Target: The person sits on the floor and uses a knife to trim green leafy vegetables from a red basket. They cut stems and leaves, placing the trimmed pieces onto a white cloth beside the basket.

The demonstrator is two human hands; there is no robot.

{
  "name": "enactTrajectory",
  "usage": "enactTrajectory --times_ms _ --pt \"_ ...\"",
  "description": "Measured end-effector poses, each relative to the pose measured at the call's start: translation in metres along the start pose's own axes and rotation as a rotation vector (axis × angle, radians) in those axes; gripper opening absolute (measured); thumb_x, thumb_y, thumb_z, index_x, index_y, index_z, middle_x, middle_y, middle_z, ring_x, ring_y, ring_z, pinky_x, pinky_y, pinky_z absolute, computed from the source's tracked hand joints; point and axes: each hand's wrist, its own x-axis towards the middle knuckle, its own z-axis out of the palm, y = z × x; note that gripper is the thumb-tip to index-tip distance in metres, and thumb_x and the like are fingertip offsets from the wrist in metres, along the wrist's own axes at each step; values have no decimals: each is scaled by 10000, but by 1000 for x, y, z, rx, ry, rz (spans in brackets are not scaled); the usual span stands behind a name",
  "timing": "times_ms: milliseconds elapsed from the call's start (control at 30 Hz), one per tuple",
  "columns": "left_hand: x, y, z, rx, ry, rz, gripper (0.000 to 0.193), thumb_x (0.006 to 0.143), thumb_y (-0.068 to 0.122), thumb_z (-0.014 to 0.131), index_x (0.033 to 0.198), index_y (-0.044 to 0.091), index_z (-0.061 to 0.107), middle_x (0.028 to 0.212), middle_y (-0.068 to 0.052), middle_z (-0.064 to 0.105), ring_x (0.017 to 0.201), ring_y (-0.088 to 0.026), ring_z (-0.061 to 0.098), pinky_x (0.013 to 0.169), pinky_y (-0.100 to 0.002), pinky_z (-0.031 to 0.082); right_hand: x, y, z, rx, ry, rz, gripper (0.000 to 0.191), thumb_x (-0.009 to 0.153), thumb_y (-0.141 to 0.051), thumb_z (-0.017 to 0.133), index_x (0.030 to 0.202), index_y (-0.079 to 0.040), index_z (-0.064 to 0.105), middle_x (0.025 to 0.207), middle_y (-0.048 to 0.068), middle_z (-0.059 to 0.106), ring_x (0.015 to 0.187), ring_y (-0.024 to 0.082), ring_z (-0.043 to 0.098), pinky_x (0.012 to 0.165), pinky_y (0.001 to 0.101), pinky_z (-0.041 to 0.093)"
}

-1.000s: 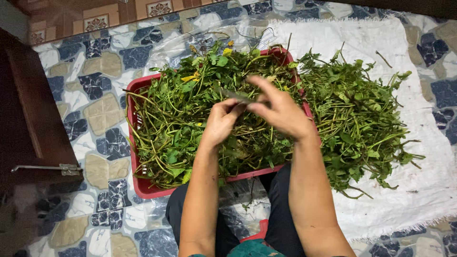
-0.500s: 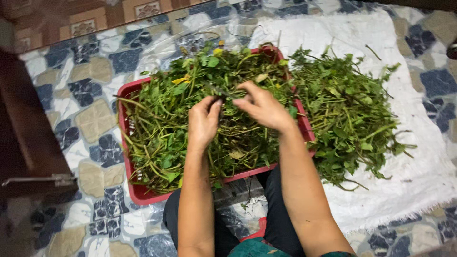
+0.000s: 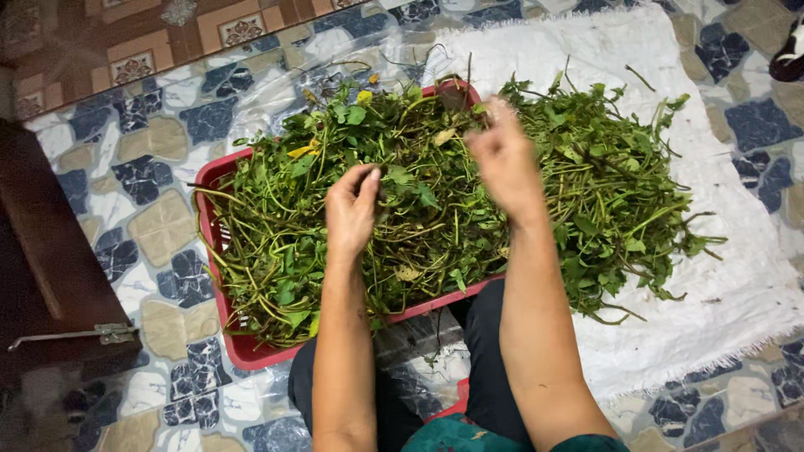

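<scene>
A red plastic basket [image 3: 219, 289] on the floor is heaped with green leafy vines [image 3: 293, 226]. My left hand [image 3: 352, 209] rests on the heap near its middle, fingers pinched around a thin green stem. My right hand [image 3: 505, 159] is raised and blurred near the basket's far right corner, fingers loosely curled; whether it holds a stem I cannot tell. A second pile of the same vines [image 3: 615, 197] lies to the right on a white woven sack [image 3: 737, 285].
The floor is patterned in blue, beige and white stone shapes [image 3: 159, 218]. A dark wooden piece of furniture [image 3: 46, 268] with a metal hinge stands at the left. My knees in dark trousers [image 3: 490, 368] sit just below the basket.
My right hand has lifted and swung right, towards the basket's far right corner. My left hand has stayed on the heap. The view has shifted slightly.
</scene>
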Motion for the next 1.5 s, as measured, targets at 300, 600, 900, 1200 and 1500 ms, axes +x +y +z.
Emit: enactTrajectory --times_ms 300,600,900,1200,1500 --pt "44 -42 2 5 -254 35 223 1017 141 619 1165 17 729 1017 -111 760 886 -164 688 785 -323 560 -7 -15 43 -372 -242 -101 271 1037 -351 683 1261 -204 642 785 62 695 720 243 694 642 422 530" --pt "60 -103 5 1111 7 -197 428 859 263 764 1279 211 695 1223 -139 612 997 -264 651 808 -444 562 3 -7 -17 -227 335 245 847 1047 -328 615 1630 -85 51 805 -12 700 516 105 583 420 304 471" --pt "64 -34 -26 699 197 20 223 908 328 754 1087 202 796 982 -49 773 836 -216 720 777 -391 557 -6 -6 21 -134 44 -108 620 1061 -293 679 1587 -117 401 751 9 638 620 127 604 550 312 443" --pt "19 10 -13 803 288 163 103 907 194 738 974 140 794 892 -72 756 758 -235 701 707 -421 546 -19 -40 42 82 -88 -556 569 946 -195 715 1475 -186 502 1183 143 698 780 192 705 712 350 563" --pt "-8 16 1 836 227 543 287 760 96 815 1014 33 697 1057 -129 722 977 -260 655 855 -412 453 -9 -34 46 -171 -270 -269 373 924 -292 766 1229 -107 657 820 143 707 694 275 688 631 389 500"
